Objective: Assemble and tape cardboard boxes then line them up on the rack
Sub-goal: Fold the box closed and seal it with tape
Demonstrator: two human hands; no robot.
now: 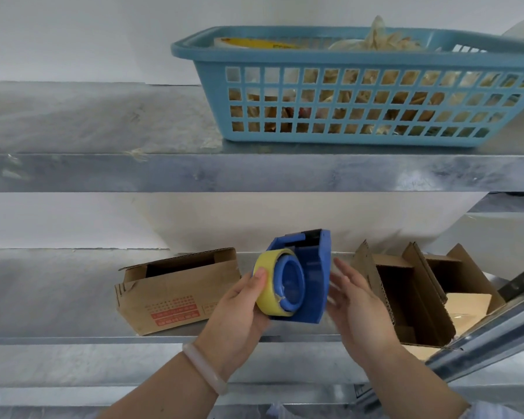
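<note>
The left hand (239,306) grips the blue tape dispenser (309,279), thumb on its yellow roll (266,291). The right hand (357,300) hovers beside it, fingers spread and empty.

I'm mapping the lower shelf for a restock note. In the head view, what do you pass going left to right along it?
Brown cardboard box with red print → left hand → yellow tape roll on the blue plastic tape dispenser → right hand → open brown cardboard box with raised flaps.

Soft even light; blurred, edges visibly bowed.
</note>
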